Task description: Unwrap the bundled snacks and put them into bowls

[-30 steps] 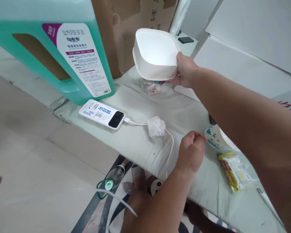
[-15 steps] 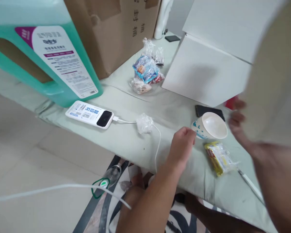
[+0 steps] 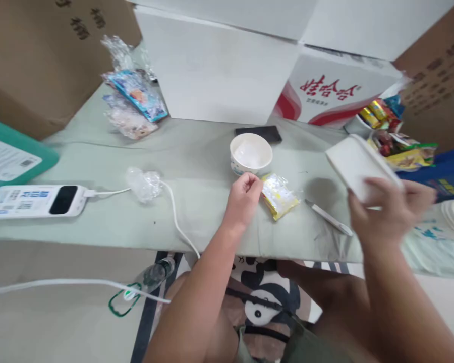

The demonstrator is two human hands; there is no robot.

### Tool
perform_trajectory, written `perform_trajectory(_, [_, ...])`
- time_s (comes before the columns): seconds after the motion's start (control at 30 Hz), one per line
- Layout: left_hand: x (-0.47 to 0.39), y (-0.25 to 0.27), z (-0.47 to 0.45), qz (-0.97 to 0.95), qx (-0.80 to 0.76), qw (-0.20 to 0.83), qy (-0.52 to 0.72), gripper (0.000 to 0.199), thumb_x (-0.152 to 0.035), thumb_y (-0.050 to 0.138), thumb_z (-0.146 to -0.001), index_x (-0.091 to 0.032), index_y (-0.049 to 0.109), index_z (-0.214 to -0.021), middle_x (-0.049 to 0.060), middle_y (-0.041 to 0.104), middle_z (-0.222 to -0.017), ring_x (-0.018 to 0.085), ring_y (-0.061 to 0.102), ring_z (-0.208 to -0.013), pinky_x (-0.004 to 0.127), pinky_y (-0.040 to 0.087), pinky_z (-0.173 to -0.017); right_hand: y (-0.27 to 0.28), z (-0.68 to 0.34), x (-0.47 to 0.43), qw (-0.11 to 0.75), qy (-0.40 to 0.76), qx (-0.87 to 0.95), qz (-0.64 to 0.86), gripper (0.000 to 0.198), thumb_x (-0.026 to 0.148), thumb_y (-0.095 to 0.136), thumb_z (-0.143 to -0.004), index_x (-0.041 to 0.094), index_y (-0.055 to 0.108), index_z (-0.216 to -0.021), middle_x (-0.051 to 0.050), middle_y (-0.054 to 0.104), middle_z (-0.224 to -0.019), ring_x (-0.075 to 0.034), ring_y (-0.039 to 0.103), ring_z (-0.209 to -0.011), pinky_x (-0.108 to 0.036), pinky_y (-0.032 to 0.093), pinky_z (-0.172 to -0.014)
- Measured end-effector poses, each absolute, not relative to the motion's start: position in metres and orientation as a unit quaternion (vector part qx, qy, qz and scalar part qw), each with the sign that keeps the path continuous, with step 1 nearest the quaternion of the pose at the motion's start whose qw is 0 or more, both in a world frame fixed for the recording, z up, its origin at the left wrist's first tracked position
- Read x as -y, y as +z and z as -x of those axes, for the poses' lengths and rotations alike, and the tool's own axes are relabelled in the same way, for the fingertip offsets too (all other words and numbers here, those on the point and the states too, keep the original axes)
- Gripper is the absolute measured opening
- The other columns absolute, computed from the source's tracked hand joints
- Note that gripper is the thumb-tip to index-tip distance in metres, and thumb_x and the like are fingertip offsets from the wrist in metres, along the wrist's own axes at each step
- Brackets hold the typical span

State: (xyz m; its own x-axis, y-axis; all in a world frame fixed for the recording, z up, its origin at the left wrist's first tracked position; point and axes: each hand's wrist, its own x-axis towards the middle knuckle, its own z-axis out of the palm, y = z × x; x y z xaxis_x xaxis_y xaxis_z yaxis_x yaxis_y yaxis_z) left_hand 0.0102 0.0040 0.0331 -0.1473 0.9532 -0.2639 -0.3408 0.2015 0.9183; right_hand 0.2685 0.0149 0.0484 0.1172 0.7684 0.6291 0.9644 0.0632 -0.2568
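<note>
My left hand (image 3: 242, 201) is closed in a pinch just in front of a paper bowl (image 3: 237, 162); whether anything is between its fingers is hidden. A white lining or lump shows inside the bowl. Right beside those fingers lies a yellow and clear snack packet (image 3: 280, 196). Over on the right, my right hand (image 3: 388, 206) grips a pale, flat-sided, box-like white thing (image 3: 361, 166), blurred and raised above the table. A white-handled utility knife (image 3: 331, 219) lies on the cloth between my hands.
Behind the bowl lie a dark phone (image 3: 265, 133) and white cartons (image 3: 219, 65). At left are a power bank (image 3: 34, 200) with a cable, a green jug (image 3: 18, 154) and wrapped snacks (image 3: 136, 96). Stacked paper bowls (image 3: 439, 227) and more snacks (image 3: 410, 156) stand at right.
The view has swung to the right. My right hand has carried the white thing away from close to the camera, lower and farther out. My left hand stays by the bowl.
</note>
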Motion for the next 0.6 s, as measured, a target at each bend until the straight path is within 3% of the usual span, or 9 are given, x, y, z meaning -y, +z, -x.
perform_trajectory(0.07, [-0.004, 0.029, -0.025, -0.342, -0.525, 0.550, 0.553, 0.020, -0.023, 0.059, -0.080, -0.020, 0.047, -0.064, -0.004, 0.041, -0.061, 0.010, 0.035, -0.058, 0.025, 0.032, -0.060, 0.030, -0.268, -0.015, 0.278, -0.148, 0.695, 0.646, 0.022, 0.045, 0.065, -0.083, 0.033, 0.076, -0.097, -0.018, 0.065, -0.111, -0.046, 0.061, -0.117, -0.068, 0.043, -0.098])
perform_trajectory(0.13, [-0.003, 0.024, -0.038, -0.390, -0.541, 0.502, 0.551, 0.019, -0.027, 0.059, -0.083, -0.021, 0.048, -0.068, -0.004, 0.044, -0.064, 0.011, 0.040, -0.061, 0.026, 0.036, -0.062, 0.019, -0.264, -0.010, 0.212, -0.100, 0.751, 0.617, 0.023, 0.042, 0.060, -0.086, 0.032, 0.075, -0.099, -0.015, 0.064, -0.126, -0.044, 0.054, -0.131, -0.065, 0.043, -0.102])
perform_trajectory(0.23, [-0.002, 0.014, -0.052, -0.496, -0.594, 0.380, 0.507, 0.015, -0.032, 0.062, -0.083, -0.022, 0.053, -0.077, 0.001, 0.054, -0.079, 0.016, 0.051, -0.075, 0.031, 0.045, -0.076, 0.018, -0.267, 0.004, 0.206, -0.057, 0.772, 0.599, 0.024, 0.038, 0.055, -0.089, 0.031, 0.075, -0.101, -0.013, 0.060, -0.135, -0.042, 0.043, -0.143, -0.061, 0.042, -0.105])
perform_trajectory(0.3, [-0.001, 0.007, -0.058, -0.562, -0.640, 0.281, 0.443, 0.014, -0.031, 0.067, -0.079, -0.022, 0.059, -0.088, 0.007, 0.059, -0.100, 0.024, 0.057, -0.098, 0.039, 0.046, -0.096, 0.022, -0.279, 0.011, 0.236, -0.036, 0.763, 0.600, 0.023, 0.036, 0.053, -0.090, 0.029, 0.073, -0.098, -0.014, 0.066, -0.122, -0.038, 0.056, -0.131, -0.056, 0.046, -0.101])
perform_trajectory(0.4, [-0.002, 0.000, -0.065, -0.602, -0.693, 0.192, 0.348, 0.035, -0.032, 0.070, -0.078, -0.023, 0.063, -0.111, 0.015, 0.055, -0.131, 0.035, 0.047, -0.132, 0.051, 0.036, -0.115, 0.020, -0.306, 0.015, 0.235, 0.012, 0.742, 0.628, 0.023, 0.033, 0.047, -0.092, 0.027, 0.069, -0.092, -0.011, 0.071, -0.096, -0.031, 0.069, -0.099, -0.048, 0.051, -0.089])
perform_trajectory(0.47, [-0.003, -0.003, -0.067, -0.604, -0.712, 0.190, 0.304, 0.046, -0.035, 0.068, -0.082, -0.022, 0.060, -0.125, 0.017, 0.053, -0.138, 0.037, 0.043, -0.138, 0.054, 0.034, -0.118, 0.011, -0.323, 0.014, 0.200, 0.028, 0.736, 0.646, 0.023, 0.033, 0.047, -0.092, 0.025, 0.068, -0.092, -0.011, 0.073, -0.094, -0.031, 0.069, -0.093, -0.047, 0.052, -0.085])
perform_trajectory(0.6, [-0.007, -0.004, -0.066, -0.600, -0.717, 0.219, 0.278, 0.053, -0.038, 0.065, -0.085, -0.020, 0.057, -0.134, 0.017, 0.058, -0.132, 0.036, 0.050, -0.131, 0.054, 0.037, -0.116, -0.007, -0.345, 0.008, 0.105, 0.045, 0.747, 0.654, 0.030, 0.036, 0.051, -0.089, 0.019, 0.068, -0.107, -0.016, 0.073, -0.105, -0.036, 0.066, -0.097, -0.050, 0.052, -0.084])
